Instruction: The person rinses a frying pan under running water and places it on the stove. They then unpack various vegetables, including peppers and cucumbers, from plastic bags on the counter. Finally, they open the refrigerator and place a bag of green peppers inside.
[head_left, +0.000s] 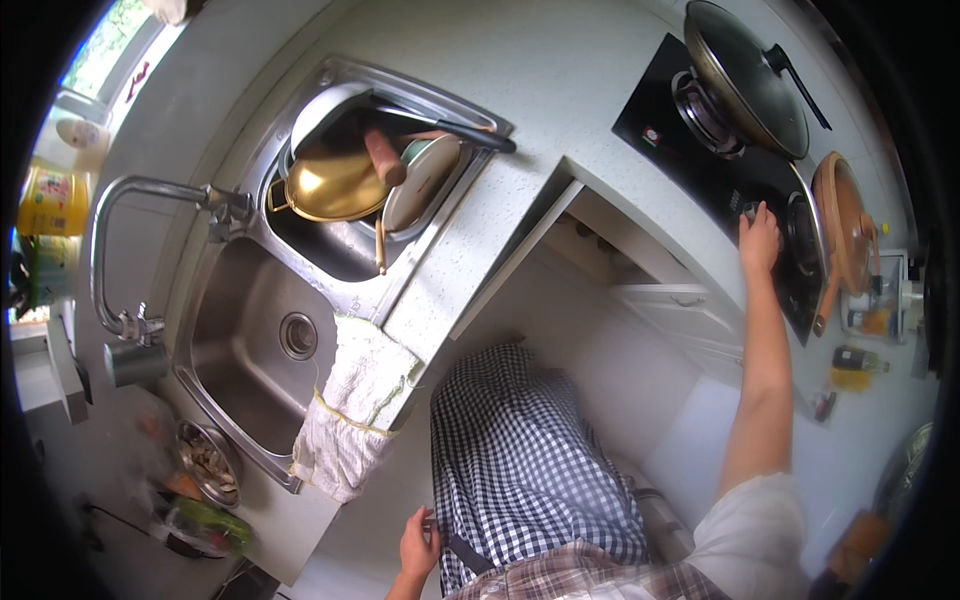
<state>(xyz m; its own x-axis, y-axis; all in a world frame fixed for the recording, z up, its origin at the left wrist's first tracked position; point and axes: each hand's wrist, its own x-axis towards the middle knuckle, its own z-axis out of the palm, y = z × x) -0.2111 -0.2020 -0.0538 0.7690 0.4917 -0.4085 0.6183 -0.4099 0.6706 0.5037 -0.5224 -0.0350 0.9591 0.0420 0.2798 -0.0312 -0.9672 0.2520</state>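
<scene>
My right hand (760, 238) reaches out to the black gas cooktop (716, 180), its fingers closed around a control knob (751, 211) on the near side. Beyond it is a burner (802, 232). On the other burner sits a wok (705, 67) covered by a glass lid (765, 90) with a black handle. Down at my side hangs my left hand (420, 546), holding nothing, fingers loosely curled and thumb apart, beside my black-and-white checked apron (517, 450).
A double steel sink (247, 352) holds a gold-coloured pot (330, 187) and other dishes. Damp-looking cloths (367, 367) drape over its front edge. A brown pan with a glass lid (847, 217) stands behind the cooktop. A bowl of food pieces (206, 461) sits left of the sink.
</scene>
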